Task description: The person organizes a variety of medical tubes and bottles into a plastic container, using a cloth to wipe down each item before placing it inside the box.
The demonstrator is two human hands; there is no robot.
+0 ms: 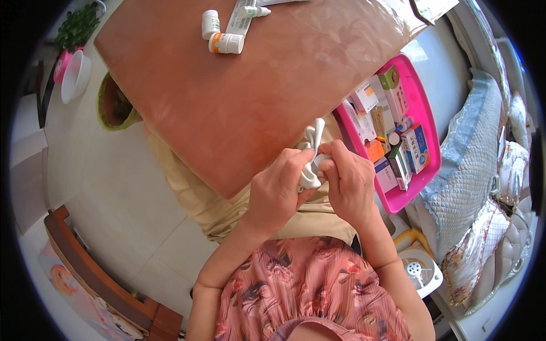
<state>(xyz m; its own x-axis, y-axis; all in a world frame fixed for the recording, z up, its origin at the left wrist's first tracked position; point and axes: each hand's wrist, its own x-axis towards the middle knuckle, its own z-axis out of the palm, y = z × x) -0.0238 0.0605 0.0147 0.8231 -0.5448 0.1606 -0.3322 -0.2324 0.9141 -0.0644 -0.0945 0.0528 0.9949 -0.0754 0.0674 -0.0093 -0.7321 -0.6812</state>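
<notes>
Both my hands meet in front of my body, just past the brown table's near edge. My left hand [280,184] is closed on a crumpled white cloth [313,136], which sticks up above my fingers. My right hand [350,184] is closed round a small pale object [318,165] against that cloth; what it is I cannot make out, as fingers and cloth partly hide it. Just to the right of my hands, a pink tray [422,96] holds several medicine boxes [414,148] and small containers.
On the brown table [187,96] lie white bottles [226,43] and a pale strip [236,20]. Left are a green bin [107,105], white basin [74,77], plant [74,28] and wooden frame [79,250]. Right are a quilted bed [460,165] and a white appliance [418,273].
</notes>
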